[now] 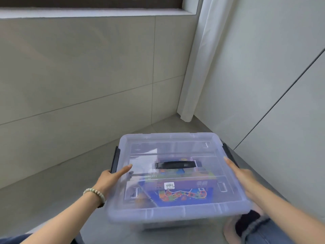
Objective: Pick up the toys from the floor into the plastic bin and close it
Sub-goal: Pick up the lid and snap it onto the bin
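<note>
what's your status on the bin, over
Left hand and right hand open on clear lid, one per side. Lid sits on plastic bin, colourful toy box inside. Black side latches: state unclear. Nothing in the way.

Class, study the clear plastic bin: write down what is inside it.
Through the translucent lid a colourful printed toy box with a barcode label shows. The lid's black handle covers part of it, and whatever lies beneath the box is hidden.

Both forearms [66,219] are bare. A bracelet [94,194] of pale green and cream beads circles the wrist of the left hand [112,178]. At five o'clock, blue jeans [263,234] with a frayed hem meet a black sock [248,221] in a pale pink slipper [228,232].
</note>
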Available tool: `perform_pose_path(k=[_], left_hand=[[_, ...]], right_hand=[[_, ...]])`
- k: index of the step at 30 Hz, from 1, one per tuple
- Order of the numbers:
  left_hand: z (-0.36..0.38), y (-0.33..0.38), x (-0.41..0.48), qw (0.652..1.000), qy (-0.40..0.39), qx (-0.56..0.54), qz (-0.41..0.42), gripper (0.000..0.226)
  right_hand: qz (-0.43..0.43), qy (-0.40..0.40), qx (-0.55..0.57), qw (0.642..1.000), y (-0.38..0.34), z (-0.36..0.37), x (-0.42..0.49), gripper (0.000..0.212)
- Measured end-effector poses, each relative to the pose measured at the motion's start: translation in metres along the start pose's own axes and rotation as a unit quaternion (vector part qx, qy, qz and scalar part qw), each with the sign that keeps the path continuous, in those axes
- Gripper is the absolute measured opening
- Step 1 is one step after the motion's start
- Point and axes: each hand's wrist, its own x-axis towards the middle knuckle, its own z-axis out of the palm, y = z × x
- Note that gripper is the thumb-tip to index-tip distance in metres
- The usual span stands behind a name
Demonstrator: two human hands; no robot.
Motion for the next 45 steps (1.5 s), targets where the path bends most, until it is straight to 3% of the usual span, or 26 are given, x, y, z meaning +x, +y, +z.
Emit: perform_pose_path(k=[3, 8, 12, 15, 18, 24, 28, 31, 34, 37, 40, 45], left_hand=[[0.007, 0.034, 0.01, 0.999, 0.016, -0.04, 0.023, 0.134], [0.036, 0.092, 0.047, 0.99, 0.043, -0.126, 0.047, 0.107], [0.058, 0.121, 0.09, 0.98, 0.081, -0.171, 0.064, 0.083], [0.074, 0.136, 0.115, 0.973, 0.117, -0.19, 0.06, 0.056], [0.084, 0.14, 0.141, 0.972, 0.144, -0.182, 0.042, 0.051], [0.109, 0.126, 0.18, 0.968, 0.154, -0.2, 0.015, 0.049], [0.119, 0.118, 0.194, 0.968, 0.171, -0.183, 0.003, 0.053], [0.124, 0.115, 0.196, 0.967, 0.192, -0.17, 0.013, 0.05], [0.13, 0.113, 0.195, 0.965, 0.196, -0.172, 0.036, 0.049], [0.135, 0.116, 0.198, 0.964, 0.194, -0.176, 0.038, 0.056], [0.137, 0.119, 0.199, 0.966, 0.194, -0.17, 0.034, 0.055], [0.136, 0.122, 0.198, 0.966, 0.181, -0.181, 0.031, 0.053]], right_hand=[[-0.062, 0.004, -0.034, 0.998, -0.066, -0.001, 0.027, 0.068], [-0.163, -0.013, -0.065, 0.984, -0.17, 0.008, 0.087, 0.051], [-0.188, -0.037, -0.068, 0.979, -0.22, 0.032, 0.142, 0.053], [-0.202, -0.046, -0.087, 0.974, -0.236, 0.051, 0.186, 0.082], [-0.227, -0.058, -0.089, 0.968, -0.244, 0.069, 0.211, 0.098], [-0.246, -0.075, -0.117, 0.959, -0.243, 0.092, 0.266, 0.034], [-0.241, -0.053, -0.141, 0.959, -0.24, 0.101, 0.291, 0.042], [-0.295, 0.011, -0.154, 0.943, -0.231, 0.108, 0.29, 0.039], [-0.393, 0.073, -0.186, 0.898, -0.201, 0.123, 0.255, 0.053], [-0.445, -0.01, -0.258, 0.857, -0.157, 0.146, 0.199, 0.063], [-0.493, 0.013, -0.343, 0.8, -0.132, 0.163, 0.182, 0.069], [-0.484, 0.053, -0.335, 0.807, -0.133, 0.166, 0.186, 0.077]])
